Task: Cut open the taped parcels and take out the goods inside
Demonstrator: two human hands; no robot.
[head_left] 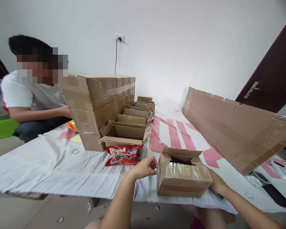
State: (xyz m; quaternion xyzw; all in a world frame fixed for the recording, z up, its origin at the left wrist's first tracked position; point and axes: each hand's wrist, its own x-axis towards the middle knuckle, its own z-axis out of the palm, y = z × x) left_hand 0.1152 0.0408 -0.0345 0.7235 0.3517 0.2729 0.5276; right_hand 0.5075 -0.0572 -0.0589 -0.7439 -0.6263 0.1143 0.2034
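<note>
"Where is the box (184, 183)?"
"On the cloth (90, 175), near its front edge, between both hands. Its back flap stands up."
"How is the left hand (146, 167)?"
"The fingers are curled, just beside the box's left side. I can't tell if they pinch anything."
"And the right hand (215, 182)?"
"It's at the box's right side. Its fingers are partly hidden, so I can't tell if they grip. Something green (219, 196) peeks out under it."
"What else?"
"A red packet (124, 155) is in front of a row of open boxes (127, 132). A tall stack (101, 111) stands beside them. A person (46, 98) is on the left."
</note>
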